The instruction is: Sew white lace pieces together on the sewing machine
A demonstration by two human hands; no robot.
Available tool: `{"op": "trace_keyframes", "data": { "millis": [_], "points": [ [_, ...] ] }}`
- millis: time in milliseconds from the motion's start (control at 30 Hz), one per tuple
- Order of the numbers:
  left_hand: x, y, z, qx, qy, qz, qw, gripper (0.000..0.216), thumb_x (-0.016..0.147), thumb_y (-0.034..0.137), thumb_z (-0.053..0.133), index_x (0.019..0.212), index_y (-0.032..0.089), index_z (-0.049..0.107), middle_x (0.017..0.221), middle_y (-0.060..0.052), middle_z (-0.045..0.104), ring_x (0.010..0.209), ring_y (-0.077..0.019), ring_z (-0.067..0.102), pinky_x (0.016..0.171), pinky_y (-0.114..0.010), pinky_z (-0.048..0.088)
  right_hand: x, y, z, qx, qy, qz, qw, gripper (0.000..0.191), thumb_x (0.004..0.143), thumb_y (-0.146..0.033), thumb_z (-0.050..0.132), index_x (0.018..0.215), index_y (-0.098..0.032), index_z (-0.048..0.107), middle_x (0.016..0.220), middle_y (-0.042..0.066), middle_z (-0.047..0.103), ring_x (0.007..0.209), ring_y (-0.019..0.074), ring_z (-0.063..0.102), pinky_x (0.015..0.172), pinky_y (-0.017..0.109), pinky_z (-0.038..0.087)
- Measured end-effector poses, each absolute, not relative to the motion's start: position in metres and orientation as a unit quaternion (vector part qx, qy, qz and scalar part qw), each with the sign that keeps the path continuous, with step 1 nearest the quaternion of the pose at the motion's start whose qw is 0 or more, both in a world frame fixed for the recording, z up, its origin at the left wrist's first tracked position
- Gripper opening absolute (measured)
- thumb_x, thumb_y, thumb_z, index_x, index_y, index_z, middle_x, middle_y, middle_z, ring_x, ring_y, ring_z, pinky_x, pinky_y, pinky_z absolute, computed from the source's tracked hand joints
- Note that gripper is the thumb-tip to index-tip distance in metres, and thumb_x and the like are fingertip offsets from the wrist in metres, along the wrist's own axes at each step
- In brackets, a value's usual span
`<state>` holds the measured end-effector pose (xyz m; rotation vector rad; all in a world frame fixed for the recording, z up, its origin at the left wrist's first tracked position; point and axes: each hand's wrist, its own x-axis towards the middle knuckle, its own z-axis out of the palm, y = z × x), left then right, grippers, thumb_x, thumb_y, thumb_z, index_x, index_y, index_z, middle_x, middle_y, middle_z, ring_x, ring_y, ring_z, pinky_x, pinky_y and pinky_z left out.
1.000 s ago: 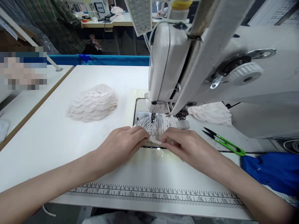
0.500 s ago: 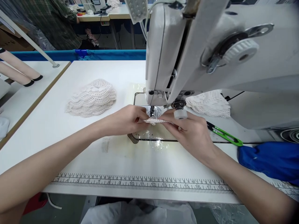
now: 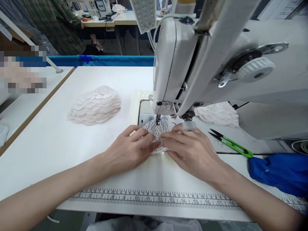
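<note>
A small white lace piece (image 3: 157,130) lies under the needle of the white sewing machine (image 3: 192,61). My left hand (image 3: 130,149) rests on its left side, fingers stretched flat and pressing the lace down. My right hand (image 3: 190,149) does the same from the right, its fingers spread over the near edge of the lace. Both hands meet just in front of the presser foot (image 3: 158,120).
A stack of lace pieces (image 3: 96,106) sits to the left, another lace pile (image 3: 216,114) behind the machine. Green thread snips (image 3: 231,145) and blue cloth (image 3: 281,171) lie at the right. A printed ruler (image 3: 154,199) runs along the table's front edge. A person stands at the far left.
Half a second ago both hands held the lace pinched and lifted near the needle; now they have drawn back toward me and lie flat on it.
</note>
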<state>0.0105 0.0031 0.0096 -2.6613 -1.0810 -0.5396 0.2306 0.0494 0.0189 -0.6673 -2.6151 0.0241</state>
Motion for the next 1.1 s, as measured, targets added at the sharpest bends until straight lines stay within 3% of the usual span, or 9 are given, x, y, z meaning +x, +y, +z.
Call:
{"op": "trace_keyframes", "data": {
  "millis": [100,200,500,733,900,1100],
  "points": [
    [0.012,-0.006,0.005,-0.899,-0.375,-0.149,0.173,0.029,0.092,0.015,0.055,0.12,0.018,0.061,0.122,-0.006,0.066,0.115,-0.021,0.056,0.089,-0.036,0.04,0.231,0.049,0.018,-0.228,-0.951,-0.01,0.209,0.027,0.081,-0.003,0.052,0.086,-0.021,0.072,0.097,0.0,0.074,0.085,0.0168,0.063,0.076,0.032,0.04],
    [0.011,-0.007,0.004,-0.901,-0.378,-0.133,0.163,0.029,0.094,0.017,0.053,0.122,0.018,0.06,0.123,-0.006,0.066,0.124,-0.0206,0.052,0.095,-0.037,0.038,0.232,0.049,0.017,-0.226,-0.952,0.005,0.206,0.027,0.078,-0.003,0.052,0.086,-0.021,0.07,0.1,0.0,0.074,0.085,0.0167,0.063,0.077,0.032,0.039],
    [0.01,0.0,0.004,-0.895,-0.393,-0.159,0.14,0.027,0.097,0.019,0.047,0.12,0.019,0.061,0.12,-0.007,0.067,0.115,-0.0188,0.061,0.098,-0.04,0.038,0.232,0.054,0.015,-0.223,-0.95,-0.012,0.22,0.028,0.08,-0.001,0.048,0.085,-0.019,0.069,0.102,0.0,0.074,0.08,0.0163,0.063,0.077,0.033,0.041],
    [0.008,0.012,0.002,-0.891,-0.4,-0.173,0.127,0.027,0.097,0.019,0.047,0.12,0.02,0.061,0.12,-0.008,0.067,0.115,-0.0195,0.062,0.104,-0.043,0.032,0.23,0.06,0.01,-0.229,-0.943,-0.054,0.235,0.033,0.081,0.001,0.044,0.089,-0.018,0.071,0.092,0.002,0.076,0.075,0.0155,0.064,0.077,0.032,0.043],
    [0.008,0.02,-0.001,-0.885,-0.412,-0.178,0.123,0.027,0.097,0.022,0.047,0.119,0.021,0.062,0.121,-0.008,0.067,0.117,-0.0203,0.061,0.107,-0.046,0.031,0.228,0.066,0.004,-0.25,-0.936,-0.09,0.229,0.028,0.083,-0.003,0.051,0.092,-0.02,0.071,0.082,0.002,0.075,0.078,0.0169,0.065,0.084,0.034,0.042],
    [0.008,0.026,-0.001,-0.882,-0.417,-0.183,0.121,0.027,0.098,0.022,0.045,0.117,0.019,0.063,0.12,-0.009,0.067,0.114,-0.0202,0.062,0.109,-0.047,0.031,0.227,0.075,0.0,-0.243,-0.935,-0.09,0.243,0.02,0.082,-0.009,0.058,0.093,-0.019,0.071,0.086,0.003,0.075,0.085,0.0191,0.066,0.082,0.033,0.043]
  ]
}}
